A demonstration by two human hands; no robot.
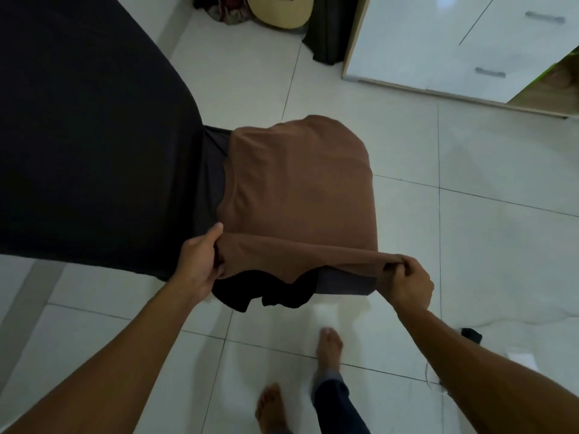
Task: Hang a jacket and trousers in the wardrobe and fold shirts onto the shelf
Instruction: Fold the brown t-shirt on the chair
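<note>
Head view, left to right: we've got the left hand (200,261) and right hand (407,283) each pinching a near corner of the brown shirt (297,189), mid-frame over the corner of the black-covered bed (78,136). A black garment (266,292) dangles beneath, maybe another shirt. Risk: it slides onto the tiled floor (470,245) if we tug unevenly.

A black-covered bed (87,136) fills the upper left of the frame. A guitar (279,10) lies at top centre, with a dark curtain (329,29) just right of it. White tiles (470,245) cover the floor. A small black object (471,335) sits at the right edge.
</note>
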